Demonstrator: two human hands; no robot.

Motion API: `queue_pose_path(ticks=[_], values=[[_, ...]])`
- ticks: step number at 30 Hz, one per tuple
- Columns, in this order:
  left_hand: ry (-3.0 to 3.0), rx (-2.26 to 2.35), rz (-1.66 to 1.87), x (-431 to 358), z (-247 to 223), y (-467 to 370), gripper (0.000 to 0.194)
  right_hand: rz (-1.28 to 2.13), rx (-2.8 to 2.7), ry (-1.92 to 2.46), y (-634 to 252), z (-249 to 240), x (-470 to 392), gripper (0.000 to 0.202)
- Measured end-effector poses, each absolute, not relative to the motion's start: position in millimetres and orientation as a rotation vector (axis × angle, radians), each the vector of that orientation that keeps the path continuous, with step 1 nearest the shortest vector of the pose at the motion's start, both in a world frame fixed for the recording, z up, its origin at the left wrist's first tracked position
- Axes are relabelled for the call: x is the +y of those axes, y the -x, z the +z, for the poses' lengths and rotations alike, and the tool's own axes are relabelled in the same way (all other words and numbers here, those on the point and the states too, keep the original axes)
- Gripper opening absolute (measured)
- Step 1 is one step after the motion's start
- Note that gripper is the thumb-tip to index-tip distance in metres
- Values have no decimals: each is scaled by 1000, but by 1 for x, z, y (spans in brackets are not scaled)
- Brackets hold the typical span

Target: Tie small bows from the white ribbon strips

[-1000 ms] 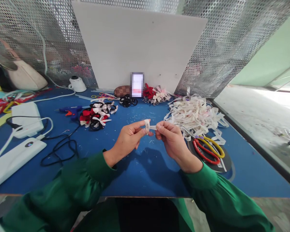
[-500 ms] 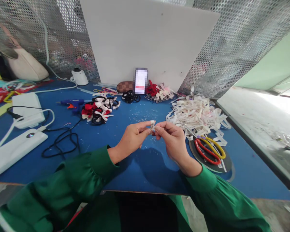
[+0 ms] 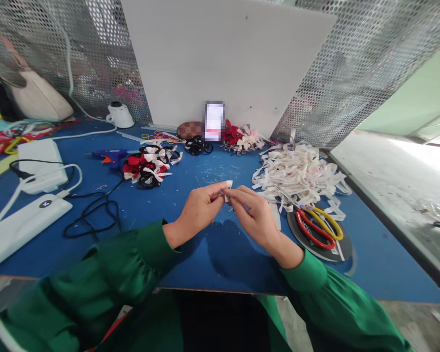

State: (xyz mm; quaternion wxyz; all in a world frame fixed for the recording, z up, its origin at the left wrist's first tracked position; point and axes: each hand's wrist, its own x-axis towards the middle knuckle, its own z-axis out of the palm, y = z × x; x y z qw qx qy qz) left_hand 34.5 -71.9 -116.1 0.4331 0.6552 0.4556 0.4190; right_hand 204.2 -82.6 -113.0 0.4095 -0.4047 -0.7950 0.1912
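Between my fingertips, above the middle of the blue table, is a short piece of white ribbon (image 3: 229, 184), mostly covered by the fingers. My left hand (image 3: 201, 208) pinches it from the left, thumb and forefinger together. From the right, my right hand (image 3: 256, 215) closes on the same ribbon, its fingertips touching those of the left. To the right of my right hand lies a heap of cream ribbon strips (image 3: 300, 171). Scissors with red and yellow handles (image 3: 320, 227) rest beside that heap on a dark round disc (image 3: 297, 234).
Hair ties with red and white bows (image 3: 148, 166) lie left of centre, near a blue glue gun (image 3: 112, 156). A phone (image 3: 213, 121) leans on the white board (image 3: 223, 58). White power banks (image 3: 33, 222) and cables occupy the table's left side.
My right hand has shifted slightly left and turned, its fingertips now over the ribbon against my left thumb. Less of the ribbon shows. My left hand has barely moved.
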Motion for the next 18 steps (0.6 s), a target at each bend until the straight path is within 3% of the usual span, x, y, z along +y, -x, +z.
queue_pose_path(ticks=[9, 18], values=[[-1675, 1165, 1029, -73, -117, -35, 41, 446, -1924, 1052, -202, -119, -80, 16], [-1668, 1124, 1070, -72, -117, -34, 39, 505, -1912, 996, -202, -117, -78, 21]])
